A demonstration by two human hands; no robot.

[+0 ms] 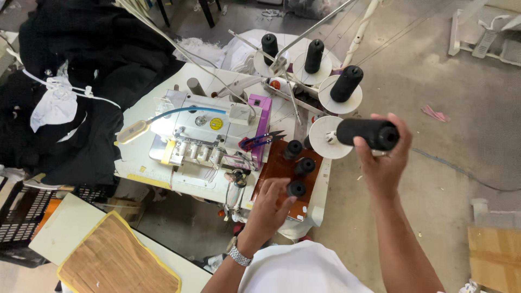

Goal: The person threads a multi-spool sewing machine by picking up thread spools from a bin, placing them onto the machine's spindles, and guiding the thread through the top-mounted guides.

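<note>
- The right hand (382, 163) has its fingers clamped round a large black thread cone (368, 133), held sideways above the floor, just beside a white round holder (324, 138) on the thread stand
- The left hand (269, 203) has fingertips closed on a small black spool (296, 189), on a brown tray (274, 168) at the table edge
- Two more small black spools (299, 157) stand further along the tray
- Blue-handled snips (260, 141) lie near a white overlock machine (209, 135)
</note>
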